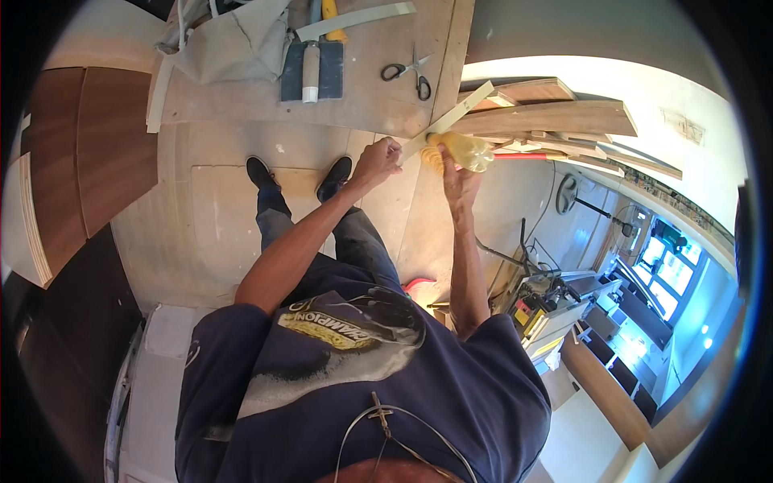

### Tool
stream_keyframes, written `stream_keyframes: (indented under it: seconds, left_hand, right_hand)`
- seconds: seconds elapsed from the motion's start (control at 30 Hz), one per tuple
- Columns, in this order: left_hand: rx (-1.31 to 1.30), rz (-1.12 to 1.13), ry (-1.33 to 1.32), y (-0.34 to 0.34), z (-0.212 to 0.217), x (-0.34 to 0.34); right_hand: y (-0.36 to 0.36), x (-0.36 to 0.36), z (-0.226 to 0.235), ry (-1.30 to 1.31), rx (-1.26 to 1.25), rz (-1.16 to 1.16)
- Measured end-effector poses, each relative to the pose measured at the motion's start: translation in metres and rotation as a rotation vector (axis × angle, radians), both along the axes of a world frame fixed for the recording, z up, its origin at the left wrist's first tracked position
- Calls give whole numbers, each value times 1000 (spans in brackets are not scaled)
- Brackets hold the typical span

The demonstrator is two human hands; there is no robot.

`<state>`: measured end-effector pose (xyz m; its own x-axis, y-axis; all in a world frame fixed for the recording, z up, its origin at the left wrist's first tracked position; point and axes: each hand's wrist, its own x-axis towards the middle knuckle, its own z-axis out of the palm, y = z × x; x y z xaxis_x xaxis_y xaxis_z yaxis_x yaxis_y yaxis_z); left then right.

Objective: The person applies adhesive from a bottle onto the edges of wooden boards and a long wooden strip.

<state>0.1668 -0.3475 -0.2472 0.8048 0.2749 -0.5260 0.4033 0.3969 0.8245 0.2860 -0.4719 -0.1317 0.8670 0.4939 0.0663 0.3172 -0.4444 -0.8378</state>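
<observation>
Between the finger and thumb of my left hand point(377, 165) is the near end of a long, narrow pale strip point(451, 117). The strip slants away up to the right, past the table's corner. My right hand point(460, 183) is closed around a clear plastic bottle point(465, 151) with yellowish contents. The bottle is tipped on its side, its narrow end toward the strip; whether the two touch I cannot tell. A yellowish, ridged round thing point(432, 158) shows just below the bottle, partly hidden.
On the wooden table point(370, 105) ahead lie black-handled scissors point(409, 74), a wide spreader point(311, 72), another pale strip point(358, 20), a yellow-handled tool point(333, 22) and a canvas bag point(233, 44). Wooden boards point(547, 119) are stacked to the right. Machinery point(535, 302) stands lower right.
</observation>
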Motion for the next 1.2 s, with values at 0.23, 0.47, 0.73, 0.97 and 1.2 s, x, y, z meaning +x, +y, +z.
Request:
stream_keyframes:
  seconds: [0.23, 0.47, 0.73, 0.97, 1.2]
  left_hand:
    - [49, -15, 28, 7, 12, -5]
    - [245, -122, 1, 61, 55, -33]
    - [824, -417, -182, 173, 125, 29]
    - [1108, -1074, -96, 226, 149, 165]
    - [1234, -912, -312, 211, 98, 243]
  right_hand:
    - [-7, 10, 20, 34, -79, 99]
    - [-44, 32, 48, 568, 735, -388]
    - [-82, 33, 29, 876, 1368, -482]
    - [-77, -13, 21, 954, 1395, -508]
    - [-79, -27, 24, 966, 1425, -545]
